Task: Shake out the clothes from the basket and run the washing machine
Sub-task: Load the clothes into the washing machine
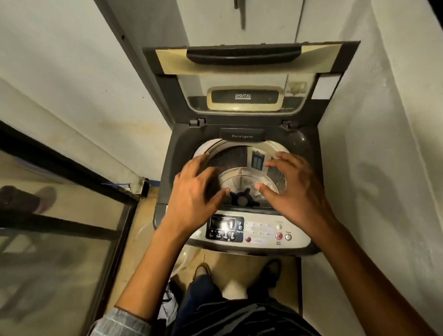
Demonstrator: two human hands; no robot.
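The person's left hand [191, 192] and right hand [296, 190] are both bare, with no rings, watch or gloves to be seen, and both forearms are bare up to the elbow. At about 7 o'clock in the view a rolled-up sleeve [121, 329] covers the left upper arm: light grey-blue cloth with thin pale stripes. At 6 o'clock the shirt front [247, 326] shows dark, with faint fine stripes. Above it are dark blue trousers [205, 293]. The left shoe [202, 269] has a tan or brownish toe; the right shoe [272, 269] looks dark, its detail lost in shadow.
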